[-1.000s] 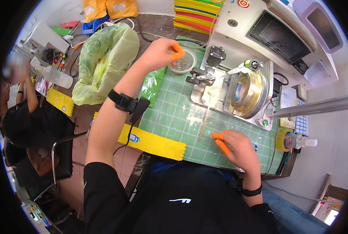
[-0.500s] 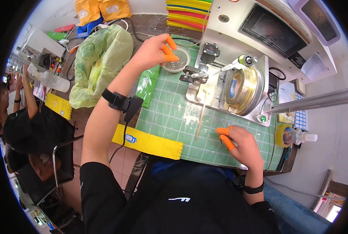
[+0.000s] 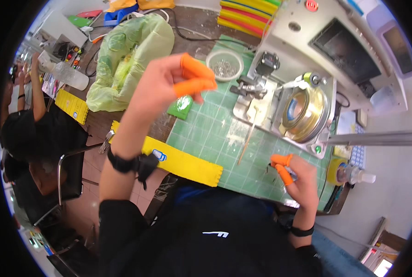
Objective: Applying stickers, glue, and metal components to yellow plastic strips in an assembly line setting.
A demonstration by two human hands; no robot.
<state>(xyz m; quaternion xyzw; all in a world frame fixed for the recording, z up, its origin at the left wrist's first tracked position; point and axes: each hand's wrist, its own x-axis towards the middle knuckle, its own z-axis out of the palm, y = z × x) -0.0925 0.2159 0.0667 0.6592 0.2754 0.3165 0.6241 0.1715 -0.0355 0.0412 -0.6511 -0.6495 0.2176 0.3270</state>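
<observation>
My left hand (image 3: 159,85), with orange finger cots on its fingers, is raised above the left side of the green gridded mat (image 3: 206,143). Its fingertips are pinched together; anything between them is too small to tell. Just beyond stands a white bowl (image 3: 209,62) of small metal pieces. Low over the mat's right side, my right hand (image 3: 302,180) is closed, thumb and finger in orange cots, around something small that I cannot make out. A bench machine (image 3: 280,108) with a clamp, a round brass-coloured drum (image 3: 303,115) and a screen stands ahead. A thin wooden stick (image 3: 246,144) extends from its base.
A bin lined with a pale green bag (image 3: 123,64) stands at the left. Along the near edge lies a yellow strip (image 3: 187,167), and a green packet (image 3: 180,107) is under my left wrist. A clear bottle (image 3: 353,174) stands at the right. Another person (image 3: 44,129) sits at far left.
My left hand has drawn back from over the bowl, toward me and to the left. My right hand has shifted slightly and its fingers are closer together. The view has tilted a little.
</observation>
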